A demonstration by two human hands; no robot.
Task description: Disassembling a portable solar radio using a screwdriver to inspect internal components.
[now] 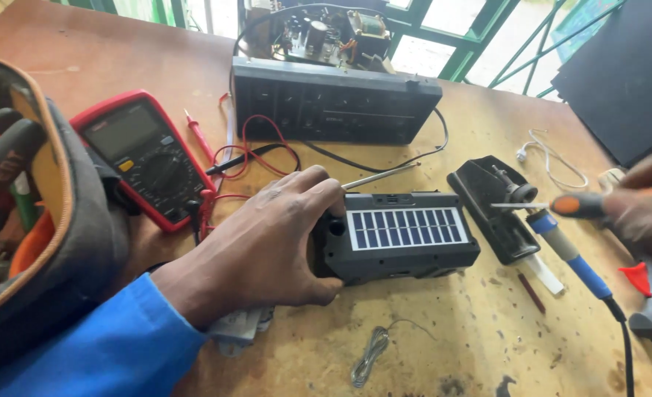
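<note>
Left hand [263,246] clamps over the left end of the black solar-panel radio [399,237], fingers curled tight around its casing, pinning it flat on the desk [443,345]. The radio's long axis runs left to right, its antenna poking up behind it. Right of the radio, the right hand [646,209] hovers, blurred, its grip closed on an orange-handled screwdriver [561,205] whose tip points left toward the radio. The left hand is plainly nearer. Just right of the radio lies a blue soldering iron [572,254]; to its left, a red multimeter [143,158].

The scuffed wooden table [480,345] carries a multimeter [144,156], solar radio [399,235], soldering iron [570,254] (on its side) and solder coil [370,355].
</note>
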